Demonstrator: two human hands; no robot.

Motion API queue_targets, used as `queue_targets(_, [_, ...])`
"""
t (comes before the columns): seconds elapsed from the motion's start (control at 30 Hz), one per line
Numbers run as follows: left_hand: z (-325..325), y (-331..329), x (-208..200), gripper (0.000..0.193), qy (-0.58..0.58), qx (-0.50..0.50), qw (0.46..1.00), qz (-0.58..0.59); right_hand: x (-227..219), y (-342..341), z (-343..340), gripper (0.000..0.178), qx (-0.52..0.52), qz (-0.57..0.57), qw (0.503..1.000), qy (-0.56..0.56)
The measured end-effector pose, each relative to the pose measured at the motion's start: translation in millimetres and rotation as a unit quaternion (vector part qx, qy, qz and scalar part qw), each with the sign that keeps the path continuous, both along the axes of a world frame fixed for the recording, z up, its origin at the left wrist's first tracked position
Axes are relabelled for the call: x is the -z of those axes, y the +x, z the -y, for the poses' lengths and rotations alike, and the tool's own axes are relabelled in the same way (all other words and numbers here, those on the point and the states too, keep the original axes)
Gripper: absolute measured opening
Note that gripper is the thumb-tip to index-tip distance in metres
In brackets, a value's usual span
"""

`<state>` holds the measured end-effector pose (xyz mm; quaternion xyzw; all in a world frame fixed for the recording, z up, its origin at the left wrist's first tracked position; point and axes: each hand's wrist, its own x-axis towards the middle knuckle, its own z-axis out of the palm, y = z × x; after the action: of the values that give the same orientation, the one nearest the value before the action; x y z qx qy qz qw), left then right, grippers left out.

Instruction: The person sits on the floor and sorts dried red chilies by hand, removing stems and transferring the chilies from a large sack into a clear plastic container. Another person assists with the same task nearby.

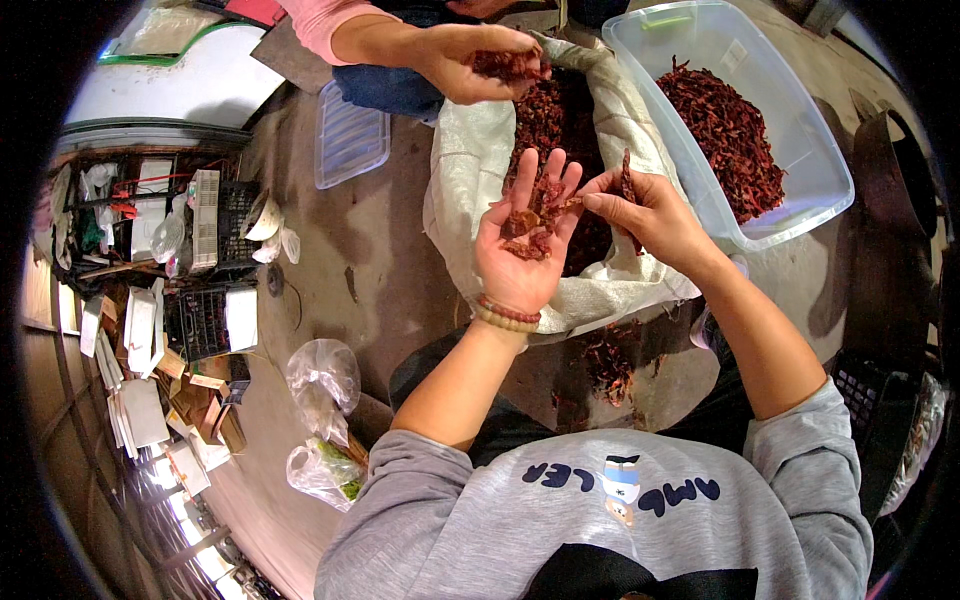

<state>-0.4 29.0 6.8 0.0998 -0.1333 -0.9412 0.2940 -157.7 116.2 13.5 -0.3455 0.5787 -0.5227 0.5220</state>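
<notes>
Palm up over the sack, my left hand [522, 255] holds several dark red dried chilies [528, 240], its fingers stretched out and slightly curled. Beside its fingertips my right hand [650, 215] is closed, thumb and forefinger pinching a small dried chili piece. Another long dried chili [627, 182] is tucked between the right fingers. Below both hands stands a white woven sack [462, 175] with a rolled-down rim, holding more dried chilies [540, 120]. Across the sack, another person's hand [480, 65] holds a clump of chilies above the opening.
At the right of the sack stands a clear plastic bin [815, 165] with a heap of chilies. Loose chilies [608, 365] lie on the floor near my legs. A translucent lid [352, 135], plastic bags [325, 385] and black crates [195, 322] are to the left.
</notes>
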Motion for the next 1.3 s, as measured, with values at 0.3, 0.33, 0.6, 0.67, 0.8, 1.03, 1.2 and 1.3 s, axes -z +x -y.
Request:
queue_targets(0.3, [4, 1, -2, 0.048, 0.022, -0.028, 0.999, 0.004, -7, 0, -5, 0.024, -0.037, 0.007, 0.999, -0.014])
queue_targets(0.33, [5, 0, -3, 0.048, 0.021, -0.028, 0.999, 0.001, -3, -2, -7, 0.024, -0.112, -0.014, 0.993, -0.019])
queue_targets(0.6, [4, 2, 0, 0.046, 0.029, -0.016, 0.999, -0.021, -5, 6, -8, 0.017, -0.206, -0.029, 0.978, -0.022])
queue_targets(0.67, [-1, 0, 1, 0.045, 0.018, -0.023, 1.0, -0.002, 3, 7, -3, 0.016, -0.063, -0.033, 0.992, -0.104])
queue_targets(0.8, [-7, -3, 3, 0.039, 0.006, -0.006, 1.0, 0.028, 9, 19, 0, 0.024, -0.03, -0.278, 0.947, -0.159])
queue_targets(1.03, [-4, -2, 13, 0.032, -0.007, -0.015, 0.999, 0.034, -4, 14, 1, 0.022, 0.008, -0.068, 0.992, -0.104])
queue_targets(1.2, [-3, -2, 10, 0.031, 0.009, -0.029, 0.999, 0.034, 1, -1, 2, 0.021, 0.03, 0.15, 0.988, -0.008])
queue_targets(1.3, [-3, -1, 7, 0.032, 0.044, -0.019, 0.997, 0.053, 6, 4, 4, 0.021, 0.061, 0.216, 0.974, 0.019])
